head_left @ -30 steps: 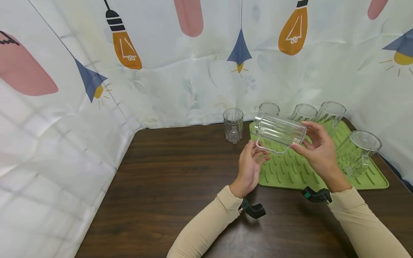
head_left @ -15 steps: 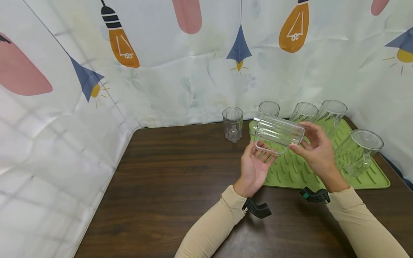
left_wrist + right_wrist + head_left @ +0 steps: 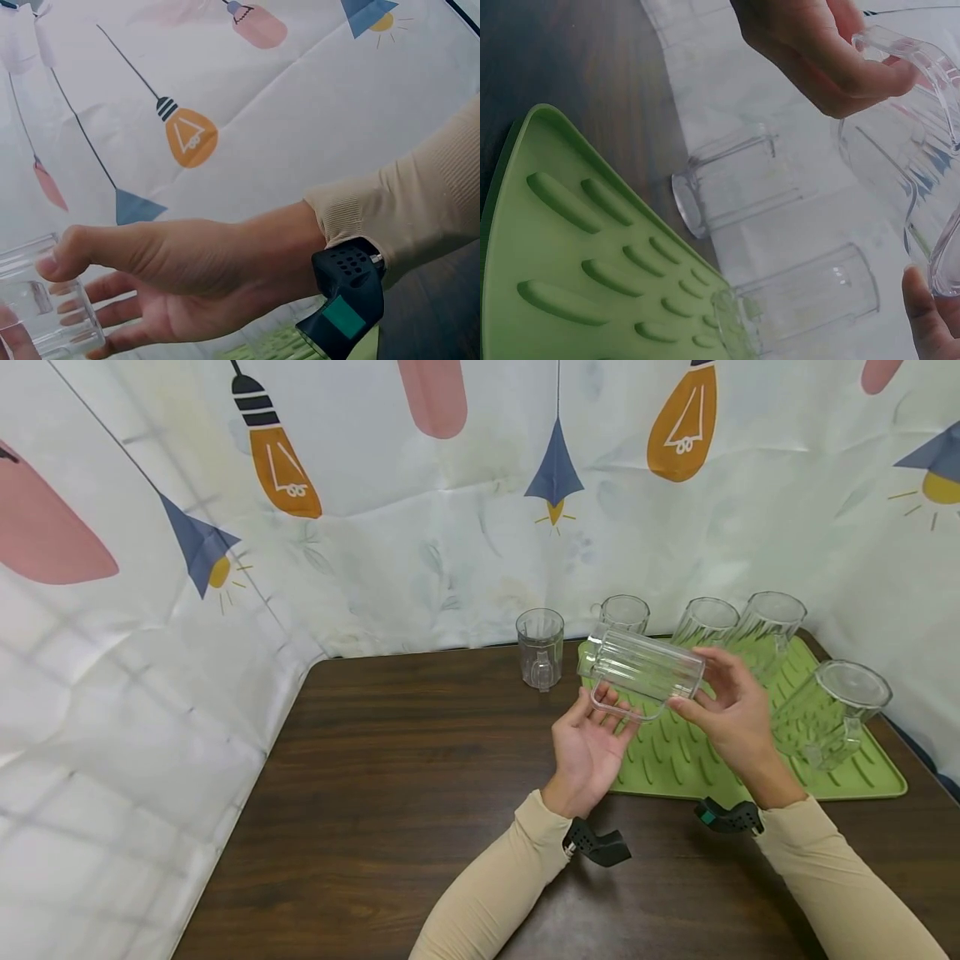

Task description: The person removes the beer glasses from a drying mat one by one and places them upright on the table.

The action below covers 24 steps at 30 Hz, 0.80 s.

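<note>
To the left of and behind the green mat (image 3: 671, 768), white creased fabric (image 3: 360, 585) is hung, printed with orange bulbs, blue lamps and rounded pink shapes; faint grey lines are seen on its left part. The surface (image 3: 390, 777), dark brown with a streaky wood grain, is spread out left of the mat and continues in front of it. Left of the mat's back corner, a small clear mug (image 3: 540, 647) is stood on the surface, its handle turned forward.

At the mat's left edge, the left hand (image 3: 588, 752) is held palm up, its fingers loosely extended and touching the handle side of the held mug (image 3: 648, 660). That mug is tilted onto its side above the mat's left part: a clear, fluted cylinder with a squarish looped handle. Its right end is grasped between the thumb and curled fingers of the right hand (image 3: 735, 714). Behind it, another mug (image 3: 626, 610) is set at the mat's back left corner.

Farther right, two ribbed mugs (image 3: 768, 618) are placed side by side along the mat's back. Near the mat's right edge, a broader transparent mug (image 3: 832, 714) is set. The mat itself is covered with raised, elongated ridges.
</note>
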Tool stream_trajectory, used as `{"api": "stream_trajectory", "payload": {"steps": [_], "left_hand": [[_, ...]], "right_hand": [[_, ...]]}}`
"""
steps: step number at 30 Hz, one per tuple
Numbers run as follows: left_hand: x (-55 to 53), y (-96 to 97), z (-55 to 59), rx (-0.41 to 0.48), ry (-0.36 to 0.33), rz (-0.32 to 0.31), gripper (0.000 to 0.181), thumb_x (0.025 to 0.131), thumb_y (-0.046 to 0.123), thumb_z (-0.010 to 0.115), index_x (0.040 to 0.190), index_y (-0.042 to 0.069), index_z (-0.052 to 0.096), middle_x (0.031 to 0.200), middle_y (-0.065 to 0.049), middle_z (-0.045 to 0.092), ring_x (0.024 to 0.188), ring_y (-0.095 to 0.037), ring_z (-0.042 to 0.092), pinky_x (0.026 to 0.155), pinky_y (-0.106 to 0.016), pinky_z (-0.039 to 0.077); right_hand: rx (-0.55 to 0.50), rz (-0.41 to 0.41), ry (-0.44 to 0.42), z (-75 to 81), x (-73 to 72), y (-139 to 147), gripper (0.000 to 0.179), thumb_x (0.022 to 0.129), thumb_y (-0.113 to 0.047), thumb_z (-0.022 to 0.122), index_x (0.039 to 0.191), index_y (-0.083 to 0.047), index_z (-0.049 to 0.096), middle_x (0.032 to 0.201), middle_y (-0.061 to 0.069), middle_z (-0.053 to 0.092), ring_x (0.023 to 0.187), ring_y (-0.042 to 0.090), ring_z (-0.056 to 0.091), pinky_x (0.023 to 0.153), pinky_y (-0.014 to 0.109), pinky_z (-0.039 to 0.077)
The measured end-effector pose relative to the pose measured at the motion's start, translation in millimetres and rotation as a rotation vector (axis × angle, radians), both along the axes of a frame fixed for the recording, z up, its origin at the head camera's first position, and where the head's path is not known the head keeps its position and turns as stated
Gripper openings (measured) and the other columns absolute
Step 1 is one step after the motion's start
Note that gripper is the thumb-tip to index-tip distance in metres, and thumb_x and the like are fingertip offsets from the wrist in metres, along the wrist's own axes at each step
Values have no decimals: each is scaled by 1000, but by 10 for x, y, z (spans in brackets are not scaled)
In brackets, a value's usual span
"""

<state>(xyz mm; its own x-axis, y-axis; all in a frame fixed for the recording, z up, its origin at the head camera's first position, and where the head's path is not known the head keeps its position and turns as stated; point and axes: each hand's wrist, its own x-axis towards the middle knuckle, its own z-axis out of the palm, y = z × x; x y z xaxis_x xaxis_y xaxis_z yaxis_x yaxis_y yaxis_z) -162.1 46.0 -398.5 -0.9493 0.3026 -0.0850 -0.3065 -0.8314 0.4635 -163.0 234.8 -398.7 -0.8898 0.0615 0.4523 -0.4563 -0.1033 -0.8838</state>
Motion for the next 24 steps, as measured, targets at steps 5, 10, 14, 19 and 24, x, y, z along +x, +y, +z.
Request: {"api": "stream_trajectory", "payload": {"steps": [5, 10, 14, 19, 24], "left_hand": [[1, -13, 16, 7, 15, -19, 32, 112, 33, 35, 99, 21, 63, 91, 12, 65, 88, -8, 61, 91, -30, 54], [10, -39, 32, 14, 43, -62, 30, 112, 33, 36, 101, 22, 61, 91, 15, 65, 89, -5, 62, 94, -30, 53], [15, -52, 63, 4, 63, -80, 30, 113, 31, 35, 101, 22, 62, 91, 15, 64, 90, -4, 63, 97, -32, 53], [21, -55, 90, -12, 80, -88, 32, 114, 29, 34, 99, 23, 61, 93, 14, 61, 92, -3, 64, 98, -33, 53], [35, -56, 110, -29, 92, -84, 30, 114, 29, 34, 99, 22, 60, 89, 13, 60, 91, -3, 65, 98, -32, 54]], "right_hand": [[-20, 7, 0, -14, -5, -6, 66, 85, 26, 64, 144, -1, 51, 134, -3, 60, 128, 5, 59, 103, 13, 53], [2, 0, -18, -27, -6, 1, 63, 88, 22, 64, 144, -2, 51, 133, -4, 61, 125, 5, 59, 95, 12, 56], [18, 0, -30, -39, -7, 18, 60, 91, 19, 62, 146, -3, 50, 132, -4, 61, 123, 6, 60, 85, 13, 59], [8, 27, -55, -56, -12, 33, 59, 93, 18, 60, 146, -5, 50, 134, -3, 59, 125, 6, 59, 86, 14, 59], [10, 66, -81, -66, -11, 38, 57, 95, 15, 59, 147, -8, 48, 137, -4, 56, 129, 3, 57, 90, 13, 58]]}}
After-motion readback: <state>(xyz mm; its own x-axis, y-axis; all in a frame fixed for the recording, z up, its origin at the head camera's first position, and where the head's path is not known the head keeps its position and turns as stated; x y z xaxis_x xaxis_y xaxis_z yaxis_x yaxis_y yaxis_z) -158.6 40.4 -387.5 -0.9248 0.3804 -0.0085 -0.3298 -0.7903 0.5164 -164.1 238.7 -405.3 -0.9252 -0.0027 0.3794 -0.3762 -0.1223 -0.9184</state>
